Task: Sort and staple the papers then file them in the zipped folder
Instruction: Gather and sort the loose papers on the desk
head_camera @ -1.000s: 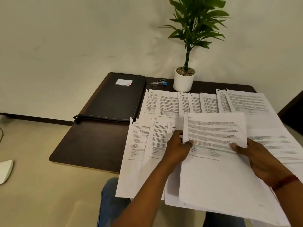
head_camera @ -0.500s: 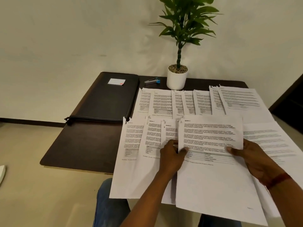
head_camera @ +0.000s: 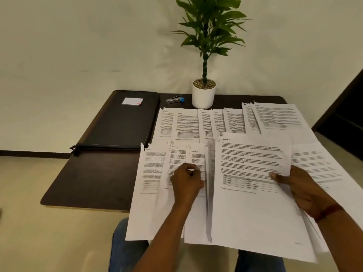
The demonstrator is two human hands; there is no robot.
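Observation:
Printed white sheets cover the right half of the dark table [head_camera: 94, 183], a back row [head_camera: 188, 124] and a near row [head_camera: 153, 173] that overhangs the front edge. My right hand [head_camera: 300, 189] grips the right edge of the top "Section 2" sheet [head_camera: 253, 193], thumb on top. My left hand [head_camera: 186, 181] lies on the near row just left of that sheet, fingers curled, pinching the edge of a narrow overlapped sheet [head_camera: 196, 160]. The black zipped folder [head_camera: 121, 122] lies closed at the back left. A silver and blue stapler [head_camera: 174, 99] sits beside it.
A white pot with a green plant [head_camera: 203, 95] stands at the back edge, right of the stapler. A small white note [head_camera: 132, 101] lies on the folder. More sheets [head_camera: 279, 118] spread to the far right. My knees show under the front edge.
My left hand has let go of the big sheet's left edge and shifted left onto the overlapped near-row sheets. My right hand keeps its grip on that sheet.

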